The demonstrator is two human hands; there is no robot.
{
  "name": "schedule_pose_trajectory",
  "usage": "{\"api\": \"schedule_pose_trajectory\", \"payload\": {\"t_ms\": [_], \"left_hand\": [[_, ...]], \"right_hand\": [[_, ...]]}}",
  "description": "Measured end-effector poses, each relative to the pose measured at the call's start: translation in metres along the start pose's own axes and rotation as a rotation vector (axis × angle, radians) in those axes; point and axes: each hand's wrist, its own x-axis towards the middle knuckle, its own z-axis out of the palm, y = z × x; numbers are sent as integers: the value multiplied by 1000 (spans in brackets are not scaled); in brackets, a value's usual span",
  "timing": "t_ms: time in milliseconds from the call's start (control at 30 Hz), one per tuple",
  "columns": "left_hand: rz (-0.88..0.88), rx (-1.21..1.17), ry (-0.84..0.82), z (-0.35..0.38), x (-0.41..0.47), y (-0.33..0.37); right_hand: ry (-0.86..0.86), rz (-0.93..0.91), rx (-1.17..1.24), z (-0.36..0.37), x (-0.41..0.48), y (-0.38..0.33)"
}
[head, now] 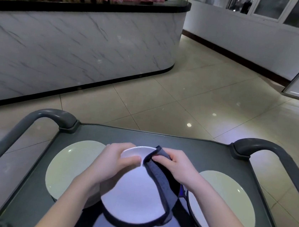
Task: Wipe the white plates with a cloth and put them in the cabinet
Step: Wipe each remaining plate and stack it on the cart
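Holding a white plate above the grey cart, the person grips its far rim with both hands. The left hand closes on the rim at the upper left, thumb lying across the plate's face and the other fingers curled over the edge behind it. The right hand pinches a dark grey cloth against the rim at the upper right, its fingers pressed together on the fabric. From that grip the cloth hangs down across the right side of the plate's face and curls along its lower edge.

The held plate is tilted toward the camera, its near edge low over the person's lap. Two more white plates lie flat on the cart's top tray: one on the left, partly hidden by the left forearm, and one on the right, partly hidden by the right forearm. The right one seems to sit on top of another plate with a dark rim, though the overlap is hard to make out.

Curved grey handles rise at both far corners of the cart. Beyond it stretches a glossy tiled floor, and a long marble-fronted counter with a black top runs along the left.
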Motion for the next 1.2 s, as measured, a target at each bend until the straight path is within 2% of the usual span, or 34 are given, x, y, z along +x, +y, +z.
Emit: {"api": "schedule_pose_trajectory", "payload": {"t_ms": [100,167,267,333,400,500,700,800,867,933,1067,1133,1200], "left_hand": [[-109,-318,339,4,-9,-2],[-242,-490,444,19,-16,-5],[-347,-745,506,42,-17,-8],[-321,-640,610,43,-13,-8],[-299,-566,615,39,-14,-10],[-221,-484,482,27,-19,-16],[27,-47,162,7,-15,-15],[62,110,72,7,-12,-15],[46,40,114,5,-15,-14],[-21,-138,211,4,-22,-12],[-242,-459,448,9,-31,-9],[-305,-517,478,12,-33,-9],[-279,-483,422,10,-33,-9]], "right_hand": [[316,91,316,-3,-3,4],[448,194,652,2,-7,9],[479,307,977,22,-16,15],[456,340,1056,32,-21,20],[421,318,992,30,-22,21],[345,207,629,8,-16,13],[-2,-15,-49,-11,-2,-11],[-85,-99,-178,1,2,-12],[-57,-118,-160,4,3,-10],[17,-96,-73,2,1,-5],[108,100,443,7,-17,15],[98,185,619,14,-26,26],[79,222,651,16,-32,30]]}}
